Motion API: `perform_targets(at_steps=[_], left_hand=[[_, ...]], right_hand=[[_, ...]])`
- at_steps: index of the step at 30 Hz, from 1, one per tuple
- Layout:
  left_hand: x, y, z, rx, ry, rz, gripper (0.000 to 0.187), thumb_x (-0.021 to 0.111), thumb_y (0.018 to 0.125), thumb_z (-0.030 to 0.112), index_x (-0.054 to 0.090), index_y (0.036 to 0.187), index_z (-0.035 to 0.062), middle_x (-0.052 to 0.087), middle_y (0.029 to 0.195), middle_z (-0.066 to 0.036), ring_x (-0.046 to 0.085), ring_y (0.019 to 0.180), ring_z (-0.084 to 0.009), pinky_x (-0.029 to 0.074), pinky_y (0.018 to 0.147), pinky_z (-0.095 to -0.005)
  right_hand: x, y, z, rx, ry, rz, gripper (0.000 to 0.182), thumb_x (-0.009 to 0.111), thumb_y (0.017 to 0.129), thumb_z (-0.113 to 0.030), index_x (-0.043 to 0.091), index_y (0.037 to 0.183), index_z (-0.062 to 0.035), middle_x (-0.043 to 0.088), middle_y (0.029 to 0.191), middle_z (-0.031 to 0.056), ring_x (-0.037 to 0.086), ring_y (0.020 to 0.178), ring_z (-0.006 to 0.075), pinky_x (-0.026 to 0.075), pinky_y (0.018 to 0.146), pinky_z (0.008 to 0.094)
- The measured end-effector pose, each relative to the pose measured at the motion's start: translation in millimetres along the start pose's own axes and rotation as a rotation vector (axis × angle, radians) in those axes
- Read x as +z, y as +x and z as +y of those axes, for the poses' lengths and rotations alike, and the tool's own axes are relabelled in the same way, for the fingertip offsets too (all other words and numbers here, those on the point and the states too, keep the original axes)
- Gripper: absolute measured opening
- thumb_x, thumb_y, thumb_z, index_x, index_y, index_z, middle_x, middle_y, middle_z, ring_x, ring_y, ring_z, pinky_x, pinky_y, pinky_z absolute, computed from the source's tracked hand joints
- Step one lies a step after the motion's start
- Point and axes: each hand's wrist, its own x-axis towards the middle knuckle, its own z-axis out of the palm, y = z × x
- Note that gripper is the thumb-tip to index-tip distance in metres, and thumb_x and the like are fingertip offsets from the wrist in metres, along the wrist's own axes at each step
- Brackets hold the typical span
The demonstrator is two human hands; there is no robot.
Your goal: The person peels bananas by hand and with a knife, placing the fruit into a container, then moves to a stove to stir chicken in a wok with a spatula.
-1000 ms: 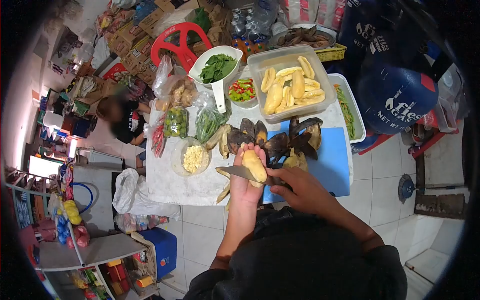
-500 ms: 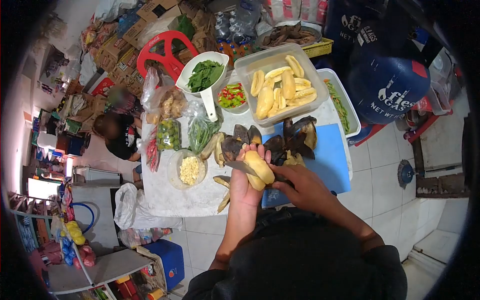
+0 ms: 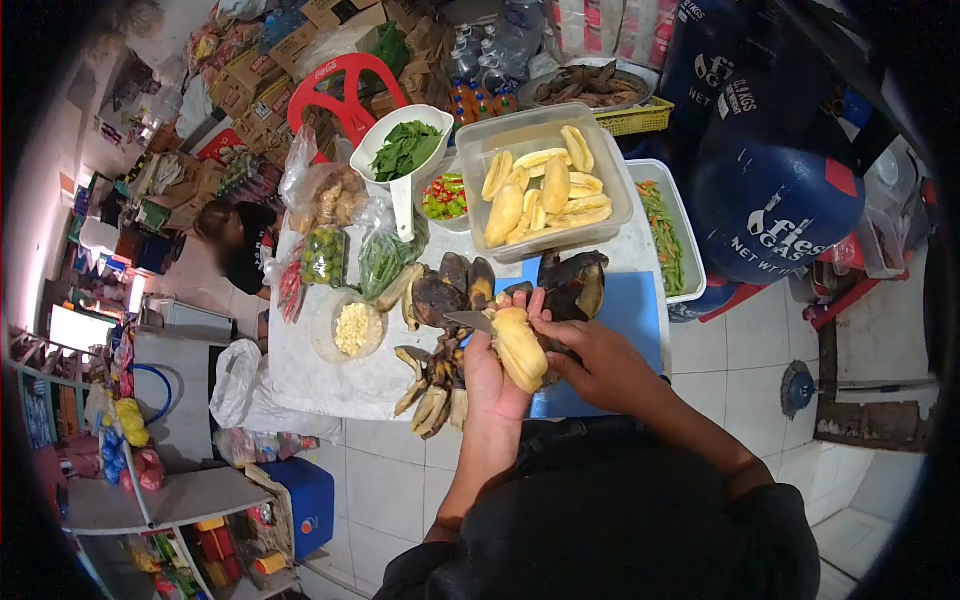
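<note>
A peeled yellow banana (image 3: 520,350), lying lengthwise with a split along it, rests on my upturned left hand (image 3: 495,385), whose fingers curl up beside it. My right hand (image 3: 610,368) grips a knife; its blade (image 3: 468,321) shows to the left of the banana, and the handle is mostly hidden by the fingers. Both hands are above the blue cutting board (image 3: 632,335). Dark banana peels (image 3: 437,300) lie just beyond my hands, with more peels (image 3: 433,395) to the left. A clear plastic container (image 3: 622,205) of peeled, slit bananas stands farther back.
On the white table (image 3: 300,375) are a white strainer (image 3: 402,205) of leaves, a tub of cut chillies (image 3: 445,198), a bowl of chopped garlic (image 3: 355,330) and bagged vegetables (image 3: 385,262). A tray of green beans (image 3: 668,240) and blue gas cylinders (image 3: 780,210) stand right. Another person (image 3: 245,245) is at left.
The knife blade has shifted from across the banana to its far left side, and the banana has turned more upright in my left hand. The camera view has shifted, showing more peels at left.
</note>
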Motion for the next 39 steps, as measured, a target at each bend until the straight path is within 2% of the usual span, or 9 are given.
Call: perform_targets(at_steps=[2, 9, 13, 15, 16, 19, 25, 31, 39], left_hand=[[2.1, -2.9, -7.4, 0.015, -0.040, 0.018, 0.026, 0.031, 0.083, 0.012, 0.051, 0.094, -0.0010, 0.051, 0.106, -0.010, 0.034, 0.115, -0.0294, 0.025, 0.097, -0.0440], [5.7, -10.8, -13.7, 0.090, -0.025, 0.006, 0.035, 0.027, 0.084, 0.014, 0.041, 0.112, -0.0015, 0.041, 0.119, -0.014, 0.032, 0.115, -0.0309, 0.028, 0.096, -0.0405], [-9.2, -12.6, 3.7, 0.026, -0.053, -0.118, 0.039, 0.026, 0.086, 0.021, 0.036, 0.117, -0.0009, 0.041, 0.119, -0.015, 0.040, 0.109, -0.0292, 0.032, 0.093, -0.0386], [-15.1, -14.1, 15.2, -0.123, -0.130, -0.327, 0.041, 0.025, 0.086, 0.024, 0.037, 0.116, -0.0009, 0.043, 0.118, -0.015, 0.045, 0.103, -0.0281, 0.039, 0.087, -0.0380], [-7.3, -19.3, 17.4, -0.065, -0.027, -0.119, 0.042, 0.023, 0.087, 0.027, 0.038, 0.115, 0.0003, 0.046, 0.113, -0.014, 0.049, 0.098, -0.0267, 0.043, 0.081, -0.0388], [-23.6, -14.6, 31.5, -0.151, 0.003, -0.246, 0.042, 0.022, 0.087, 0.029, 0.039, 0.115, 0.0028, 0.049, 0.109, -0.012, 0.049, 0.098, -0.0262, 0.043, 0.080, -0.0403], [-10.7, -18.7, 46.6, -0.171, 0.227, -0.056, 0.043, 0.019, 0.087, 0.031, 0.038, 0.115, 0.0041, 0.047, 0.110, -0.013, 0.048, 0.100, -0.0270, 0.041, 0.083, -0.0423], [-14.4, -7.3, 58.4, -0.253, 0.204, -0.219, 0.040, 0.024, 0.087, 0.028, 0.039, 0.112, 0.0015, 0.046, 0.110, -0.015, 0.048, 0.101, -0.0262, 0.040, 0.087, -0.0413], [-11.6, -9.8, 48.8, -0.263, 0.381, -0.129, 0.036, 0.037, 0.083, 0.019, 0.037, 0.113, -0.0007, 0.048, 0.106, -0.015, 0.049, 0.099, -0.0252, 0.042, 0.084, -0.0379]], right_hand=[[-3.5, -2.5, 6.5, -0.026, -0.017, 0.000, 0.034, 0.049, 0.079, -0.023, 0.046, 0.109, -0.0088, 0.053, 0.091, 0.0150, 0.049, 0.083, 0.0314, 0.040, 0.071, 0.0394], [-10.7, -0.7, 7.3, -0.034, -0.100, -0.004, 0.041, 0.054, 0.074, -0.021, 0.044, 0.112, -0.0099, 0.050, 0.092, 0.0112, 0.049, 0.085, 0.0296, 0.040, 0.072, 0.0385], [-8.6, 9.7, -3.0, -0.051, -0.078, 0.020, 0.043, 0.056, 0.072, -0.017, 0.044, 0.112, -0.0100, 0.050, 0.093, 0.0116, 0.048, 0.087, 0.0294, 0.039, 0.074, 0.0378], [-6.7, 15.2, -5.4, -0.067, -0.070, 0.022, 0.045, 0.057, 0.071, -0.013, 0.043, 0.114, -0.0103, 0.048, 0.096, 0.0130, 0.046, 0.090, 0.0301, 0.038, 0.078, 0.0371], [-5.5, 17.9, -7.7, -0.095, -0.033, 0.032, 0.049, 0.058, 0.069, -0.010, 0.042, 0.116, -0.0113, 0.047, 0.099, 0.0147, 0.044, 0.093, 0.0314, 0.036, 0.081, 0.0367], [-4.4, 26.4, -16.1, -0.058, 0.000, -0.030, 0.052, 0.058, 0.068, -0.007, 0.041, 0.117, -0.0121, 0.047, 0.101, 0.0148, 0.044, 0.094, 0.0314, 0.036, 0.082, 0.0367], [7.5, 36.3, -34.1, -0.037, -0.019, 0.117, 0.045, 0.054, 0.066, -0.002, 0.048, 0.110, -0.0105, 0.052, 0.097, 0.0119, 0.048, 0.089, 0.0307, 0.039, 0.077, 0.0365], [16.5, 43.0, -39.2, -0.105, -0.240, 0.298, 0.041, 0.048, 0.064, 0.002, 0.055, 0.101, -0.0118, 0.057, 0.089, 0.0061, 0.051, 0.076, 0.0263, 0.043, 0.068, 0.0341], [11.7, 29.3, -24.0, -0.128, -0.404, 0.391, 0.041, 0.049, 0.061, 0.001, 0.059, 0.097, -0.0151, 0.058, 0.083, 0.0021, 0.050, 0.069, 0.0225, 0.043, 0.062, 0.0308]])
